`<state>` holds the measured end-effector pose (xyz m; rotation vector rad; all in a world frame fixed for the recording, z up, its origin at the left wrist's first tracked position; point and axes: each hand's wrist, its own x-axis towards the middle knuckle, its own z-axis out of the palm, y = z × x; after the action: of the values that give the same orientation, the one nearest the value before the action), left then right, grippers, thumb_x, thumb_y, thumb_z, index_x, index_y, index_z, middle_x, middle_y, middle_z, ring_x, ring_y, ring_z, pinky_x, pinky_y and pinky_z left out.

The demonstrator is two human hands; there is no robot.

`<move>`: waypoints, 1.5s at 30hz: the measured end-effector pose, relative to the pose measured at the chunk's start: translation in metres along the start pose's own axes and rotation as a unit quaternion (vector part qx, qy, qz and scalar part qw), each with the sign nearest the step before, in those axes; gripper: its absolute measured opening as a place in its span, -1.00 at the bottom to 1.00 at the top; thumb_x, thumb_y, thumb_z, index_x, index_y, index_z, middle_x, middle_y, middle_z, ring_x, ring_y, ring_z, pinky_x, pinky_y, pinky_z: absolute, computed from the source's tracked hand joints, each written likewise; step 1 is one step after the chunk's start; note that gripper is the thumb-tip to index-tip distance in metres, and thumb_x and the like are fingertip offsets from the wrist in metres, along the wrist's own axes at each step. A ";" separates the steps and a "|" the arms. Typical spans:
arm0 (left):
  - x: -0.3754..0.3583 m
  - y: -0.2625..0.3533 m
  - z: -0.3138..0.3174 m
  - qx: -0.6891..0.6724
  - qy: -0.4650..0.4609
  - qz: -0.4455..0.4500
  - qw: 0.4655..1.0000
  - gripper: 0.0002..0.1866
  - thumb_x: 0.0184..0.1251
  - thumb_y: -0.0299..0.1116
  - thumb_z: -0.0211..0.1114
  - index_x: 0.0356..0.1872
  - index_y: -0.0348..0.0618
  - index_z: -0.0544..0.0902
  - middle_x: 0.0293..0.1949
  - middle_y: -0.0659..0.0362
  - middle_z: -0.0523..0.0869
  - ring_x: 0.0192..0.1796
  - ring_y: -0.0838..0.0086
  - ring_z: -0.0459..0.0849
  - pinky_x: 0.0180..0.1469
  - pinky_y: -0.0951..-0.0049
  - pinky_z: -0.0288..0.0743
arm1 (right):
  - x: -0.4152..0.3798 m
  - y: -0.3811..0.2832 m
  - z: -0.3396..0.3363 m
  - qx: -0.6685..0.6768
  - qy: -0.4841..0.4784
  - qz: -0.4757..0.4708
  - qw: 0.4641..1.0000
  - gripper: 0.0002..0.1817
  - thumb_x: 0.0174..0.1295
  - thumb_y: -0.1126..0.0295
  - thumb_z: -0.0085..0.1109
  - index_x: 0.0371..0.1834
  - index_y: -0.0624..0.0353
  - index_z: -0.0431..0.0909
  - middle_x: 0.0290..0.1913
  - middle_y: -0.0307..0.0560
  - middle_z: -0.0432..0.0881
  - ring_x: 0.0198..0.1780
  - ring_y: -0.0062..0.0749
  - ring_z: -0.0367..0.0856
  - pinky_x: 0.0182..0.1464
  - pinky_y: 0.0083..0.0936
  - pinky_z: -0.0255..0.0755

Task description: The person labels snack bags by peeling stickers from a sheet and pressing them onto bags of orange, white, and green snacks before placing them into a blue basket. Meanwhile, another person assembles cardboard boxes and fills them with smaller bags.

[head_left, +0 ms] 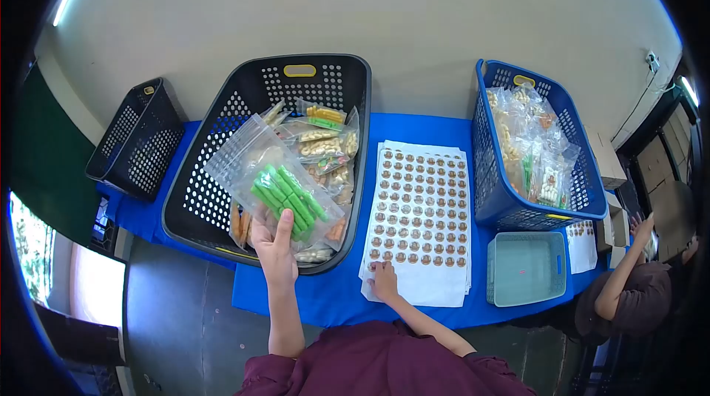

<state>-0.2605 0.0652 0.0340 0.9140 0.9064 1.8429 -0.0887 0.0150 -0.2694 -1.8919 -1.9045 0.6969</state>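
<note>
My left hand grips a clear zip bag by its lower part, thumb across the front. Green stick-shaped snacks show inside the bag, which is held tilted above the large black basket. At the lower left corner of a sheet of round stickers, my right hand has its fingers curled and pinched at a sticker. Whether that sticker is lifted off the sheet cannot be made out. Other filled snack bags lie in the black basket, partly hidden by the held bag.
A blue basket full of snack bags stands at right, with a pale green tray in front. A smaller black basket is at far left. All rest on a blue-covered table. Another person works at far right near cardboard boxes.
</note>
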 end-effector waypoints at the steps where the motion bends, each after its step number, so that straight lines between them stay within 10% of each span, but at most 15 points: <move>1: 0.000 0.000 -0.001 0.000 -0.002 0.000 1.000 -0.56 0.20 -0.54 0.13 0.09 -0.39 0.26 -0.07 0.09 0.52 -0.07 0.53 0.51 -0.03 0.54 0.40 | -0.001 -0.001 -0.001 0.000 0.012 0.003 1.000 -0.41 -0.19 0.40 0.32 -0.03 0.19 0.29 -0.14 0.08 0.34 -0.08 -0.06 0.36 -0.11 -0.26 0.31; 18: 0.001 -0.002 -0.003 0.016 -0.024 -0.002 1.000 -0.55 0.20 -0.54 0.13 0.10 -0.41 0.24 -0.06 0.06 0.50 -0.05 0.51 0.50 -0.02 0.52 0.40 | 0.003 -0.013 0.015 -0.058 0.031 0.105 0.992 -0.50 -0.19 0.45 0.28 -0.13 0.22 0.30 -0.13 0.05 0.33 -0.06 -0.09 0.36 -0.18 -0.19 0.34; 30: 0.000 0.000 -0.005 -0.001 -0.015 -0.006 1.000 -0.54 0.19 -0.53 0.15 0.10 -0.42 0.23 -0.07 0.05 0.51 -0.07 0.52 0.51 -0.03 0.53 0.42 | 0.008 0.017 0.042 0.292 0.176 0.104 0.935 -0.69 -0.16 0.52 0.19 -0.27 0.25 0.41 -0.50 -0.07 0.47 -0.53 -0.36 0.47 -0.42 -0.47 0.36; 36: 0.000 -0.002 -0.008 -0.012 -0.023 -0.026 0.999 -0.55 0.19 -0.52 0.16 0.09 -0.41 0.24 -0.07 0.06 0.51 -0.08 0.51 0.52 -0.03 0.54 0.43 | 0.016 0.023 0.043 0.206 0.131 0.124 0.962 -0.84 -0.12 0.46 0.24 -0.43 0.26 0.56 -0.55 -0.15 0.54 -0.50 -0.51 0.49 -0.40 -0.59 0.38; 45: 0.002 0.000 -0.004 -0.003 -0.033 -0.024 0.999 -0.57 0.20 -0.53 0.14 0.08 -0.40 0.26 -0.09 0.07 0.52 -0.10 0.52 0.53 -0.04 0.54 0.43 | 0.011 0.029 0.031 0.462 0.080 0.150 0.871 -0.86 -0.04 0.52 0.20 -0.38 0.28 0.51 -0.51 -0.19 0.53 -0.45 -0.56 0.51 -0.41 -0.66 0.36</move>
<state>-0.2646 0.0664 0.0323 0.9369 0.8745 1.7630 -0.0839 0.0224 -0.3122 -1.5087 -0.8729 1.2189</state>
